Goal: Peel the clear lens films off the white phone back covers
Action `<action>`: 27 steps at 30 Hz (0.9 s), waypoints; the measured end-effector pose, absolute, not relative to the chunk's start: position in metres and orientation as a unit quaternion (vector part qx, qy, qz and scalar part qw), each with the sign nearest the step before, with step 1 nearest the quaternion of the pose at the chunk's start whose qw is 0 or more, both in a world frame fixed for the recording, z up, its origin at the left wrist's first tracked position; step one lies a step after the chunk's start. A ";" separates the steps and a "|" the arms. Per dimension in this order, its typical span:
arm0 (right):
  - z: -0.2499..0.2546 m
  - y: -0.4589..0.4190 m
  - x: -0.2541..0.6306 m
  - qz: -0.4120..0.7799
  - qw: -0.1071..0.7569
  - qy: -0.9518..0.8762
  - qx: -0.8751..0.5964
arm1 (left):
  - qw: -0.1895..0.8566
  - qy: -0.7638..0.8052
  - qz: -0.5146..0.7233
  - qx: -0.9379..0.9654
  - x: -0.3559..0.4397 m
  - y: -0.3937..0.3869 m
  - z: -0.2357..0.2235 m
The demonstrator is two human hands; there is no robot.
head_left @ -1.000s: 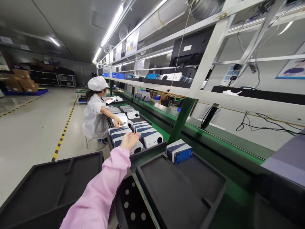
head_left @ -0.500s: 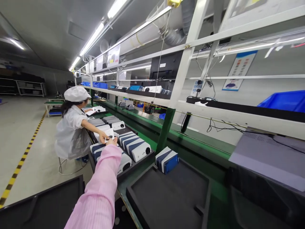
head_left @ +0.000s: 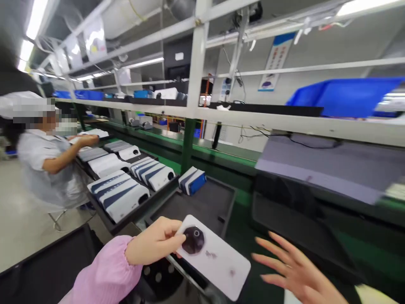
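Observation:
My left hand [head_left: 161, 240], in a pink sleeve, pinches the corner of a white phone back cover [head_left: 218, 264] beside its round dark camera area. The cover is tilted in front of me, its outer face up. To its right my right hand [head_left: 291, 268] is open with fingers spread, apart from the cover and slightly blurred. Part of a white thing [head_left: 290, 298] shows beneath that hand; I cannot make out what it is. Beyond the cover lies a black tray [head_left: 218, 198] with a few white and blue covers [head_left: 192, 180] standing at its far left corner.
Black trays with rows of white and blue-striped covers [head_left: 123, 196] stand along the green bench at left. A co-worker [head_left: 47, 156] in white sits beside them. A grey-topped box [head_left: 319, 164] is at right. A shelf frame [head_left: 196, 63] with a blue bin [head_left: 344, 97] rises behind.
My left hand has drawn back from the co-worker's hand, bringing the white cover close to me. My right hand has come into view. The view has turned right, and the co-worker's arm has pulled back.

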State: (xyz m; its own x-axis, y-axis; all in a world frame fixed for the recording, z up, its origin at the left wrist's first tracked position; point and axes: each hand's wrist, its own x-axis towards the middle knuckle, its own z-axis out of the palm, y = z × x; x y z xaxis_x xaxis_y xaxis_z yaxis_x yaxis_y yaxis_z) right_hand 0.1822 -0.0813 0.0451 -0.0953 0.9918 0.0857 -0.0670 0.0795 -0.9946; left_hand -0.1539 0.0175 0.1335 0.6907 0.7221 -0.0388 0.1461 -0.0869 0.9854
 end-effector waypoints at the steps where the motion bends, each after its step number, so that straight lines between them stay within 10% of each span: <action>1: 0.051 -0.089 0.174 0.575 0.497 -0.513 -0.398 | 0.569 0.290 0.209 0.740 -0.138 0.009 0.136; 10: 0.046 -0.162 0.156 0.571 0.546 -0.386 -0.476 | 0.773 0.175 0.329 0.514 0.028 -0.046 0.094; 19: 0.110 -0.167 0.269 -0.013 0.544 -0.551 -0.633 | 0.847 0.122 0.141 0.499 0.121 -0.056 0.082; 27: 0.124 -0.102 0.279 0.035 0.492 -0.589 -0.640 | 0.778 0.162 0.124 0.594 0.139 -0.023 0.067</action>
State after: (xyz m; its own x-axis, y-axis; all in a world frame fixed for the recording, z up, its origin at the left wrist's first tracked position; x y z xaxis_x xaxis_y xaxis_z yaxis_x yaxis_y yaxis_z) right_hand 0.2785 -0.1021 0.1241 0.3027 0.7887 0.5351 0.7196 0.1790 -0.6709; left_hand 0.1386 -0.0230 0.0675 0.9170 0.3847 -0.1051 0.0000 0.2636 0.9646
